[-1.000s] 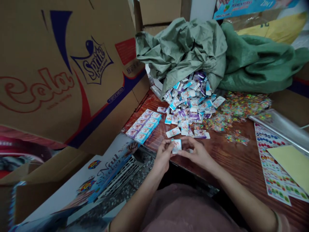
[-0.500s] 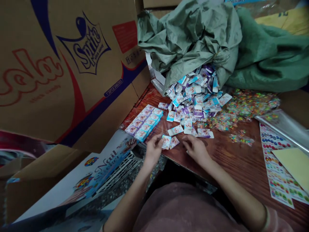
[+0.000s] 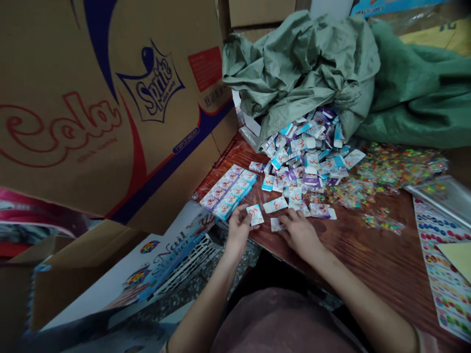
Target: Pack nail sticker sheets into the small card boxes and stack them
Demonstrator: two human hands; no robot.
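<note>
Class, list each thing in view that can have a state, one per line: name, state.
Left hand, pinching
Blue-edged box, held, printed face up
Right hand, touching a box; grip unclear
Box rows, neatly aligned
Box pile, jumbled, some flaps open
Grey-green sack, crumpled, mouth open
Small colourful packets, scattered
Sticker sheets, flat, partly covered

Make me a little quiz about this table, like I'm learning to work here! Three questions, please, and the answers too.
1. True or false: the left hand is holding a small box.

2. What lies just right of the pile of boxes?
a) a row of cups
b) shiny packets with bright bits inside
c) a pair of shoes

3. Fill in the gap: the big carton says "Cola" and "____".

Key: 1 true; 2 b; 3 Sprite.
</note>
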